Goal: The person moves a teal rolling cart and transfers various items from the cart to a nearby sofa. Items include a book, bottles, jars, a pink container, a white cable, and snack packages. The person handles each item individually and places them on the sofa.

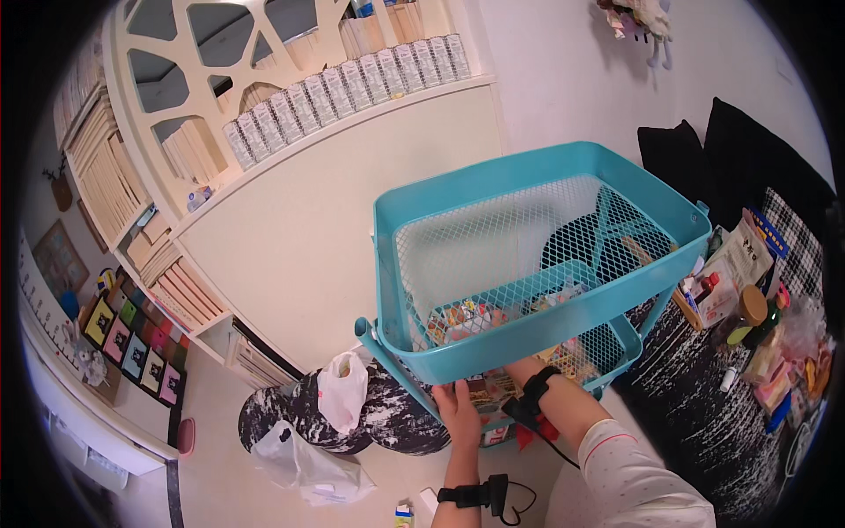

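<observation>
A teal metal cart (502, 360) with mesh-bottomed baskets stands before me. Its top basket holds nothing; packaged items (462, 317) show through the mesh in the basket below. My left hand (459, 412) is at the near left side, beneath the top basket's rim and beside the cart's tubular post (396, 369); its fingers are partly hidden. My right hand (498, 323) reaches under the top basket into the middle one, among the packages, seen only through the mesh. Whether either hand grips something cannot be made out. Both wrists wear black straps with cables.
A couch (660, 369) with a black-and-white cover, at right, bears jars, packets and bags. Patterned poufs (403, 416) and white plastic bags (343, 393) are beyond the cart's left side. Cans line a shelf (356, 112) at the back. A small box (404, 516) lies on the floor.
</observation>
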`<state>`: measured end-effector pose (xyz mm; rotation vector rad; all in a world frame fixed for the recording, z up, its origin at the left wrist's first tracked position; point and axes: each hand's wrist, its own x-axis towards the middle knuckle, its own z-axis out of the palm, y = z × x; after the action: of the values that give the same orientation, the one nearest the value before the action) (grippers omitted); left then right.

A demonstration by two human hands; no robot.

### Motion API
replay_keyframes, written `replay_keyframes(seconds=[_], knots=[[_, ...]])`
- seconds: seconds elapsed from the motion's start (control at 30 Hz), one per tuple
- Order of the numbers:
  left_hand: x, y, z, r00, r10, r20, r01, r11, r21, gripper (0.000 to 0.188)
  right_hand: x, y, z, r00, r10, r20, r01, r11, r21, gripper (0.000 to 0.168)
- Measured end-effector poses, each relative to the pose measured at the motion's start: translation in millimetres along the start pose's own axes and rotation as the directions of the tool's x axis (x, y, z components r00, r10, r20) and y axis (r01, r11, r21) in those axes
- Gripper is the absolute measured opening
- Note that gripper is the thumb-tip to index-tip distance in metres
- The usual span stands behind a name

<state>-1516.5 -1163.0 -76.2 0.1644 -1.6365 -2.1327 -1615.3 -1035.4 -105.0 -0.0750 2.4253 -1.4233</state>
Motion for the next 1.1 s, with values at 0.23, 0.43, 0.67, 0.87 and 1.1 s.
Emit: replay_keyframes(seconds=[0.23, 0.43, 0.67, 0.87, 1.1], knots=[[10.0, -17.8, -8.7, 0.995, 0.062, 0.081, -0.068, 0.995, 0.069, 0.029, 1.2, 9.9, -5.5, 0.992, 0.007, -0.128, -0.006, 1.000, 0.008, 0.078], [23.3, -34.1, -16.6, 0.993, -0.062, 0.096, 0.035, 0.964, 0.265, 0.041, -1.7, 21.6, -41.8, 0.918, 0.092, -0.385, 0.009, 0.968, 0.252, 0.081], [27.1, -16.4, 17.1, 0.814, -0.364, 0.453, -0.189, 0.571, 0.799, 0.089, -59.7, 29.9, -91.1, 0.833, 0.176, -0.525, 0.269, 0.699, 0.662, 0.060], [26.7, -12.2, 39.0, 0.726, -0.607, 0.322, -0.238, 0.218, 0.947, 0.099, -102.1, 24.2, -111.3, 0.826, 0.247, -0.506, 0.244, 0.653, 0.717, 0.060], [14.7, -10.9, 52.0, 0.762, -0.509, 0.400, -0.386, 0.140, 0.912, 0.100, -118.9, 22.1, -112.3, 0.826, 0.205, -0.525, 0.277, 0.664, 0.695, 0.063]])
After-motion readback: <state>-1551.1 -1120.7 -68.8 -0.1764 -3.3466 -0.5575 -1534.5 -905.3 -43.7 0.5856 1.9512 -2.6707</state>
